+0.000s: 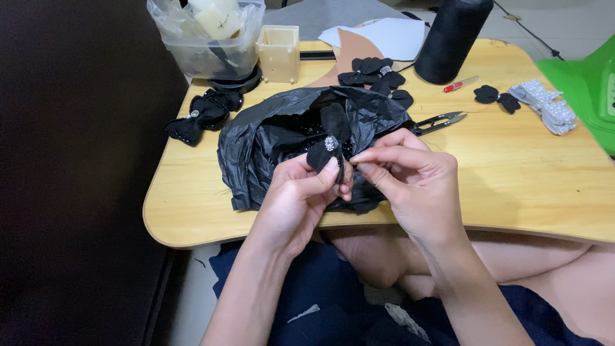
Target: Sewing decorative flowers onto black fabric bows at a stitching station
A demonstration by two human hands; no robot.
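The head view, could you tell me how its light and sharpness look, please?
Head view: even, soft light on the wooden table; black bow in the left hand and right hand is sharp; glossy glare on the black plastic bag; far left is very dark.

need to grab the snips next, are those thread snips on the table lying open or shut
Open. The thread snips lie flat on the wooden table beside the black plastic bag, their two blade tips spread apart in a narrow V.
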